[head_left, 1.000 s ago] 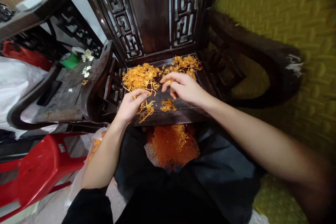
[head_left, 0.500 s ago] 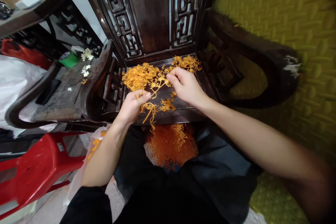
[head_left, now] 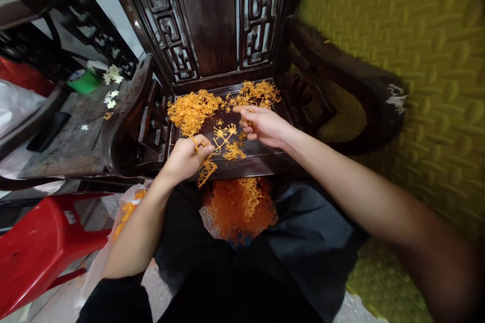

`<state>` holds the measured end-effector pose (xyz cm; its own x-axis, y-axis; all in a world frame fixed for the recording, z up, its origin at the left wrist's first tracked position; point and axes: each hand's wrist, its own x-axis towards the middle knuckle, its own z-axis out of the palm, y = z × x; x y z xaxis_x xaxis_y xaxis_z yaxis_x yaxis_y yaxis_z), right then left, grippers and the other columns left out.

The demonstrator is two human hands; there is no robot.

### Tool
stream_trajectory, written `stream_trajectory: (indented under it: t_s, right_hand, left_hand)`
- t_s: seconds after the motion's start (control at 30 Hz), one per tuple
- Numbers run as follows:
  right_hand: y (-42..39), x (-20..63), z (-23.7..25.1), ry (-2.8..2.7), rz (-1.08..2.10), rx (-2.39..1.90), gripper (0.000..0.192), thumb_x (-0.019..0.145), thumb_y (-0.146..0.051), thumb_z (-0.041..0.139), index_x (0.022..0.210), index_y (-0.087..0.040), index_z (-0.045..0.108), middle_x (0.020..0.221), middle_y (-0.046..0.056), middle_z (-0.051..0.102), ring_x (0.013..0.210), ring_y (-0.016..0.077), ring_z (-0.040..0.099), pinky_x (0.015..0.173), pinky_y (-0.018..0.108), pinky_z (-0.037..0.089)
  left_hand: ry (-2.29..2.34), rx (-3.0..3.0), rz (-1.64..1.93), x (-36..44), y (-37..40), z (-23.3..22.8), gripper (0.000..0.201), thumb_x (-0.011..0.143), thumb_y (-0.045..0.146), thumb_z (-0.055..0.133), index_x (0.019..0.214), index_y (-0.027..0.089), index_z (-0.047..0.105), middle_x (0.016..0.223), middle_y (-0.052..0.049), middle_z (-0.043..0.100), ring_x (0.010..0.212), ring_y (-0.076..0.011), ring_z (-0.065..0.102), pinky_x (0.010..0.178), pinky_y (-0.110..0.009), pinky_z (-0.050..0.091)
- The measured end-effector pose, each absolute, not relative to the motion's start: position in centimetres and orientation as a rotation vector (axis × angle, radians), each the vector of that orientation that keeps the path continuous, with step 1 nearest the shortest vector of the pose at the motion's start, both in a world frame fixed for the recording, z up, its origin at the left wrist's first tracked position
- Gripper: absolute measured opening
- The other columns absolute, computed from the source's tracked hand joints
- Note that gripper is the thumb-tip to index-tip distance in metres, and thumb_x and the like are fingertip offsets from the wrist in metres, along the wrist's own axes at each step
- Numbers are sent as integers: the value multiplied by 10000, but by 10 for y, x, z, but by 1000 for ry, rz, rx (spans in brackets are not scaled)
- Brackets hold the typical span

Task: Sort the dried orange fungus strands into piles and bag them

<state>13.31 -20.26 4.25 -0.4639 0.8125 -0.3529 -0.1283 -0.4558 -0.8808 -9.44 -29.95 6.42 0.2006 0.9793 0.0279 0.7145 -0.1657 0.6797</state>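
My left hand [head_left: 189, 157] is closed on a thin orange plastic flower sprig [head_left: 224, 133], near the front edge of the dark wooden chair seat [head_left: 261, 149]. The sprig's branched, star-tipped end reaches right over the seat, and looped orange stems hang below my fingers. My right hand [head_left: 263, 126] hovers just right of the sprig, apart from it. Its fingers are loosely bent with gaps between them; the inside of the palm is partly hidden. A thick orange heap [head_left: 193, 108] lies at the seat's back left, and a looser orange pile [head_left: 257, 93] at the back right.
Between my knees is a clear bag [head_left: 242, 209] full of orange pieces. Another bag [head_left: 127, 212] with orange pieces stands by my left arm, beside a red plastic stool [head_left: 41, 252]. Green tape [head_left: 82, 81] and white flowers [head_left: 111, 98] lie on wood at left. A carved armrest [head_left: 359, 86] curves at right.
My right hand has let go of the sprig's end and its fingers have loosened. The sprig now extends from my left hand alone. The view has shifted slightly to the right.
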Motion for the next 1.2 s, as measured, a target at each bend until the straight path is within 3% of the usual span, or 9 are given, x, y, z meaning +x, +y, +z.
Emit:
stream_trajectory:
  t_s: [0.07,0.13,0.33,0.57,0.73,0.83,0.9,1.03,1.2]
  right_hand:
    - [-210,127,44,-1254,2013,-1116,300,957,-461,667,825,-204,585,582,-59,360,482,77,287,405,215,171]
    - [-209,126,42,-1438,1963,-1143,422,919,-528,705,709,-206,530,550,-64,323,477,77,249,419,235,177]
    - [-172,145,40,-1247,1372,-1344,367,992,-529,594,813,-212,544,558,-67,319,484,91,287,445,228,240]
    - [-215,132,45,-1705,1957,-1124,386,983,-539,578,762,-228,516,605,-42,383,494,104,331,446,254,224]
    - [-209,124,38,-2105,1301,-1267,328,984,-380,595,701,-219,549,636,13,517,586,150,447,568,318,373]
    - [-178,140,33,-1916,979,-1315,347,984,-391,599,693,-219,523,694,47,568,698,188,547,667,347,479]
    - [-165,150,30,-1601,1064,-1335,322,991,-420,588,746,-225,513,771,62,602,727,198,595,643,354,533]
    - [-176,148,28,-1366,1662,-1144,260,963,-400,643,810,-205,566,941,93,661,719,176,634,563,349,586]
    - [-205,130,29,-1515,2027,-911,277,869,-460,764,856,-193,692,623,-36,475,505,84,395,444,244,442]
  left_hand:
    - [1552,2060,625,-93,-299,64,222,949,315,580,787,175,641,665,8,598,606,-114,507,624,-266,378]
    - [1542,2130,610,-94,-299,64,211,956,285,566,794,174,644,692,-3,629,626,-119,539,646,-269,394]
    - [1510,2087,556,-103,-305,67,253,962,279,561,736,176,605,628,16,558,582,-110,484,598,-261,373]
    - [1507,2136,548,-103,-305,62,256,975,291,549,758,180,628,707,-14,628,646,-129,546,659,-275,388]
    - [1576,2183,523,-98,-307,63,219,954,257,562,755,186,623,685,-29,621,621,-148,544,636,-286,352]
    - [1530,2163,499,-100,-311,64,232,945,239,574,721,191,614,661,-16,599,592,-137,513,624,-281,337]
    - [1505,2128,479,-101,-313,63,240,950,239,571,721,189,619,663,-6,597,590,-129,506,628,-275,340]
    - [1480,2102,449,-101,-313,61,225,965,250,555,771,183,646,705,-4,616,627,-126,525,659,-272,362]
    - [1449,2101,425,-94,-310,65,257,981,283,550,769,180,651,691,5,605,620,-119,514,646,-265,364]
